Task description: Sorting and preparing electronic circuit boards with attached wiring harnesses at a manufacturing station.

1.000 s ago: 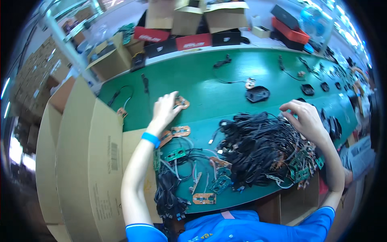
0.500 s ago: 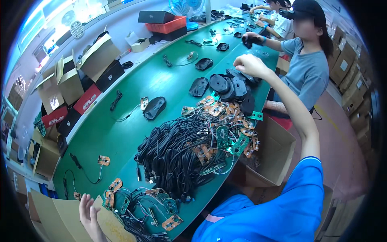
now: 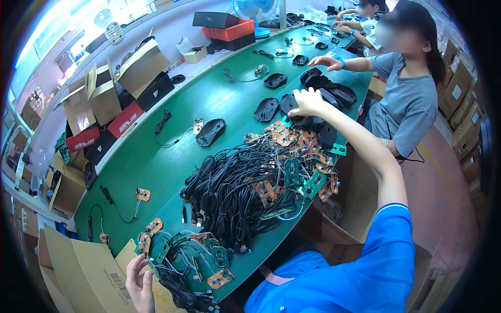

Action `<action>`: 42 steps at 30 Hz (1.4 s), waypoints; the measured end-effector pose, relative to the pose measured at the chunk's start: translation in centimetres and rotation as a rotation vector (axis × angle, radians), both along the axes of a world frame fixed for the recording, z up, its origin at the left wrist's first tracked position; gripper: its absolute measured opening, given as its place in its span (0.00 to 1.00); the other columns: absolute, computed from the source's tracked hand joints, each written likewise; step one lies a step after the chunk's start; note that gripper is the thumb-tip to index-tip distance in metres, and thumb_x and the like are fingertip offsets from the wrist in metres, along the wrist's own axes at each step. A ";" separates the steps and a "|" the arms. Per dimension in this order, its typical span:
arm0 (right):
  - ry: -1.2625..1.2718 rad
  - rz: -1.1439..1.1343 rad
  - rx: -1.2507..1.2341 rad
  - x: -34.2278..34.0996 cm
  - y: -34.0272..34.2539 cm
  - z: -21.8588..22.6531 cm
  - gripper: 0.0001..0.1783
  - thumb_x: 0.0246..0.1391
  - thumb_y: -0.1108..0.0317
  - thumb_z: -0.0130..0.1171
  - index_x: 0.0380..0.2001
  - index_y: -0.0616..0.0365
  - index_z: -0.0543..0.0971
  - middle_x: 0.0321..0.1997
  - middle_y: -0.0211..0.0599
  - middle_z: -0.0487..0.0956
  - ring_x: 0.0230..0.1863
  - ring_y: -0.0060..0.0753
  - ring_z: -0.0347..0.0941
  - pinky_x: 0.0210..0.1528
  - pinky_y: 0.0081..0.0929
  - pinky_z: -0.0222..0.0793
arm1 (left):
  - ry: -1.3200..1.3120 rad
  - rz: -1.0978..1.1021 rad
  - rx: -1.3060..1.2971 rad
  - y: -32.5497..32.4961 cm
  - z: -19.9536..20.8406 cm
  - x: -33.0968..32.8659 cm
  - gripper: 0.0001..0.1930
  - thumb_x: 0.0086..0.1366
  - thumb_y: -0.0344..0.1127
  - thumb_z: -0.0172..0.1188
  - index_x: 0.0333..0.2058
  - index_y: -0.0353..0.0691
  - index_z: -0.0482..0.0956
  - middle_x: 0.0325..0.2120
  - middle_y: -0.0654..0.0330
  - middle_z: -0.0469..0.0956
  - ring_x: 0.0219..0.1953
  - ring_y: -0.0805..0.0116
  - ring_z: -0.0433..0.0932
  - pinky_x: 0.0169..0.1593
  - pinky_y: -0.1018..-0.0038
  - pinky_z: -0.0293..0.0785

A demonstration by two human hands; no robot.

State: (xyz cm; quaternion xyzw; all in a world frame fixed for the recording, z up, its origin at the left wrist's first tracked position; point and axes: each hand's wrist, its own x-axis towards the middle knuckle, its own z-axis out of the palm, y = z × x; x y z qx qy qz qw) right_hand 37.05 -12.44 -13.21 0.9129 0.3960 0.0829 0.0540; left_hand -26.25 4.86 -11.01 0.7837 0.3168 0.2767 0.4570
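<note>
My right hand (image 3: pixel 309 103) reaches over a pile of black mouse shells (image 3: pixel 336 94) on the green table. Its bent fingers and thumb close at the edge of one black mouse shell (image 3: pixel 287 103); the fingertips are partly hidden. My left hand (image 3: pixel 140 284) is open and holds nothing, fingers loosely curved. It is beside a small bunch of circuit boards with cables (image 3: pixel 177 284), in front of a cardboard flap. Between my hands lies a large heap of black cables (image 3: pixel 229 193), with orange boards (image 3: pixel 267 192) and green boards (image 3: pixel 314 183) along its right side.
Single mouse shells (image 3: pixel 211 132) and cabled boards (image 3: pixel 142 194) lie spaced along the table. Cardboard boxes (image 3: pixel 102 99) line the left ledge. An open carton (image 3: pixel 360 208) stands below the table's right edge. A co-worker (image 3: pixel 404 94) sits at right, one hand (image 3: pixel 326 63) stretched over the table.
My right hand has come down onto the mouse shell pile. My left hand has moved slightly right and down. The co-worker's hand has let go of a dark piece. The view has shifted slightly.
</note>
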 end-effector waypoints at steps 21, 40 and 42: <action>0.402 -0.083 0.440 0.8 1.6 0.5 0.35 0.36 0.51 0.71 0.46 0.62 0.74 0.42 0.49 0.79 0.38 0.42 0.76 0.42 0.36 0.70 | -0.035 0.145 -0.137 -2.4 1.8 -0.3 0.21 0.65 0.31 0.55 0.56 0.33 0.69 0.48 0.51 0.75 0.46 0.65 0.75 0.41 0.74 0.76; 1.324 0.544 0.644 -15.8 6.3 13.1 0.26 0.47 0.68 0.65 0.50 0.67 0.75 0.40 0.39 0.80 0.37 0.22 0.72 0.42 0.14 0.67 | -0.131 -0.195 -0.391 -1.4 6.3 12.0 0.29 0.65 0.31 0.57 0.63 0.35 0.61 0.51 0.46 0.73 0.47 0.62 0.76 0.43 0.74 0.79; 1.252 0.801 0.473 -20.4 9.4 13.7 0.26 0.46 0.69 0.65 0.50 0.66 0.74 0.41 0.40 0.80 0.37 0.24 0.72 0.43 0.16 0.67 | -0.176 -0.242 -0.500 -1.3 7.3 13.5 0.34 0.66 0.36 0.59 0.65 0.32 0.55 0.56 0.41 0.69 0.51 0.56 0.76 0.45 0.70 0.81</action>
